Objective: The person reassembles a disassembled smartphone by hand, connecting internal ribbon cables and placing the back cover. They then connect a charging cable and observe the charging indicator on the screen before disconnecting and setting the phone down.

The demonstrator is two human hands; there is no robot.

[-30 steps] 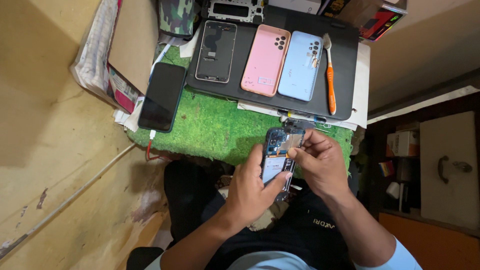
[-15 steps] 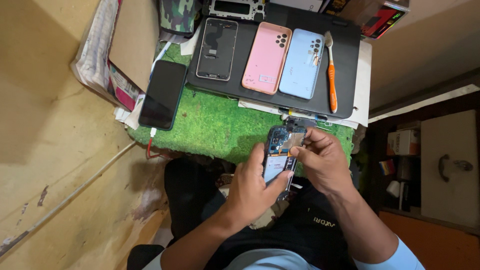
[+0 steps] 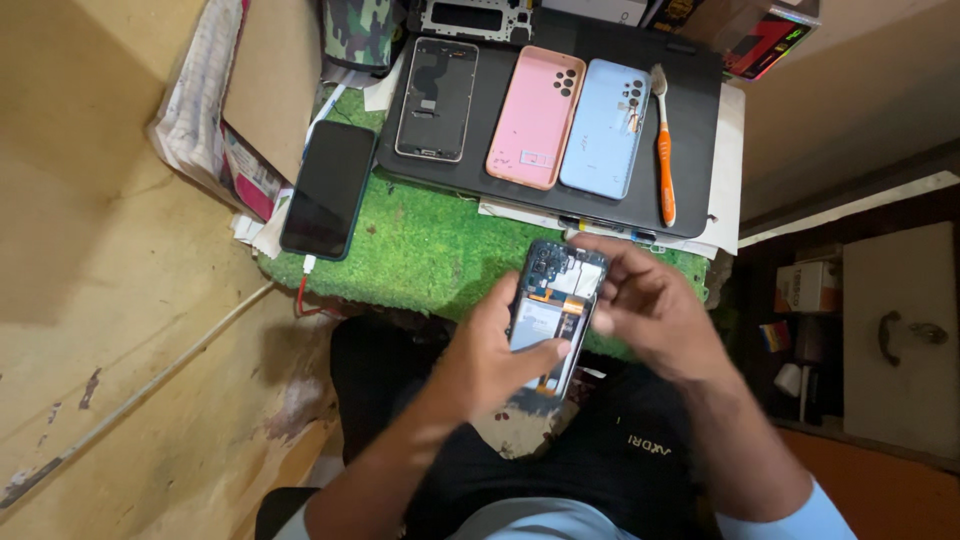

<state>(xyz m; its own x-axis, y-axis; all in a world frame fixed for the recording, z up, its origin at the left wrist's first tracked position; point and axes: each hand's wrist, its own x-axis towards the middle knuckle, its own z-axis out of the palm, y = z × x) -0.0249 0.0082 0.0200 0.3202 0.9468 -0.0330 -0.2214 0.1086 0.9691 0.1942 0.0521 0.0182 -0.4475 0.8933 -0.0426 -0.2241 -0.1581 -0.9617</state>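
Opened phone (image 3: 553, 312), back off, battery and orange strip showing, held over the lap just short of the green mat (image 3: 420, 250). Left hand (image 3: 490, 355) grips its lower half, thumb across the battery. Right hand (image 3: 645, 305) curls over the top edge; fingertips blurred, cannot tell what they pinch. Beyond the hands: black tray (image 3: 690, 130) with a pink cover (image 3: 535, 115), blue cover (image 3: 605, 130), bare frame (image 3: 437, 98), orange toothbrush (image 3: 664, 150). Dark phone (image 3: 328, 188) beyond the left hand.
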